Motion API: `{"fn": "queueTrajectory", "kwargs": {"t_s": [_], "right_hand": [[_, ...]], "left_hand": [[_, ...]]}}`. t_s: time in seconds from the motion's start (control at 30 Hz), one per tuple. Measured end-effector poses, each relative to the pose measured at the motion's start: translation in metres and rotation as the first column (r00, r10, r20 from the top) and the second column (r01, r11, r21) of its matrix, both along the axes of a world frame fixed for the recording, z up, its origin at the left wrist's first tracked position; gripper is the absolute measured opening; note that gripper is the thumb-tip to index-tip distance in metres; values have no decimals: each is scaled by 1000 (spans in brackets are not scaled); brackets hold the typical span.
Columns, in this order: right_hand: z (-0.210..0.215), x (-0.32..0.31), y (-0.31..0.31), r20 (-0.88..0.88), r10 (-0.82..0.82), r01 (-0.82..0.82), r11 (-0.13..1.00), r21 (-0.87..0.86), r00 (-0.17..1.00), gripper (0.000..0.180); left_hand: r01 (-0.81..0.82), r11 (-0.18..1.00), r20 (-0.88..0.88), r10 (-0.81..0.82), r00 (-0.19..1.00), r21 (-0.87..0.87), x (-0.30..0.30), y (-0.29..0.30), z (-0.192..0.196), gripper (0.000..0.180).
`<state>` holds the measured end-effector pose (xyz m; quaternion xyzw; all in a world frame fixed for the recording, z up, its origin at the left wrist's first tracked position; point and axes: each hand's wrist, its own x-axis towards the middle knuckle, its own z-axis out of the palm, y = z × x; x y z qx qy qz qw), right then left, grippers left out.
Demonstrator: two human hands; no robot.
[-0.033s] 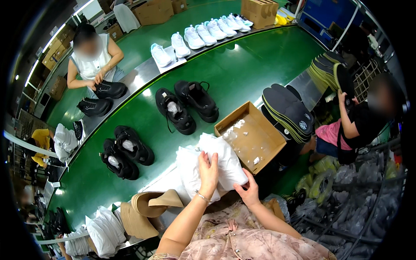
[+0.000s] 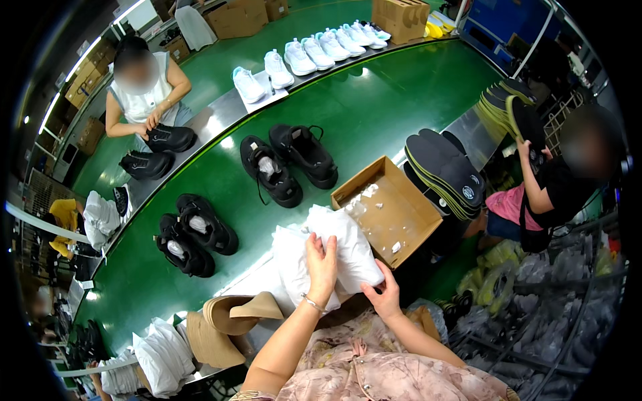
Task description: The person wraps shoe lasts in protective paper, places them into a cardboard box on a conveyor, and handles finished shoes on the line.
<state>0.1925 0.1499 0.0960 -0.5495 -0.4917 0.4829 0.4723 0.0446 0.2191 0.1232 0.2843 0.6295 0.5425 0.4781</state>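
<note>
While white scraps [image 2: 368,192] in brown box [image 2: 404,215], left grip [image 2: 322,267] loose, right grip [image 2: 385,295] around end of white bundle [image 2: 349,248].

This looks like a shoe factory's assembly floor, with a long, curving green work line [image 2: 401,100] bearing black shoes [image 2: 283,189], white sneakers [image 2: 299,59] lined up opposite, stacked insoles [image 2: 438,164], and co-workers [image 2: 142,83] handling footwear parts alongside.

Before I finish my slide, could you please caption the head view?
Left hand and right hand at white bundles beside a cardboard box; black shoes beyond.
</note>
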Motion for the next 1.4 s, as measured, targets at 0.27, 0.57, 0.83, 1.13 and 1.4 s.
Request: {"fn": "queueTrajectory", "kwargs": {"t_s": [0.27, 0.57, 0.83, 1.13, 1.4], "right_hand": [[64, -6, 3, 22, 113, -116, 979, 170, 993, 61], [85, -29, 27, -412, 194, -244, 967, -71, 890, 66], [72, -53, 65, 91, 32, -25, 996, -82, 995, 73], [67, -87, 157, -219, -37, 12, 993, -115, 975, 47], [67, -87, 258, 630, 23, -31, 1000, 2, 776, 52]], "left_hand": [[87, 993, 722, -117, 682, 79, -21, 4, 36, 54], [135, 990, 720, -124, 683, 42, -39, 24, 49, 50], [-12, 1000, 676, -1, 737, 15, -43, 57, 22, 44], [-175, 985, 528, 153, 836, -9, -60, 143, -1, 50], [-97, 975, -486, 186, 854, 201, -112, 227, -23, 49]]}}
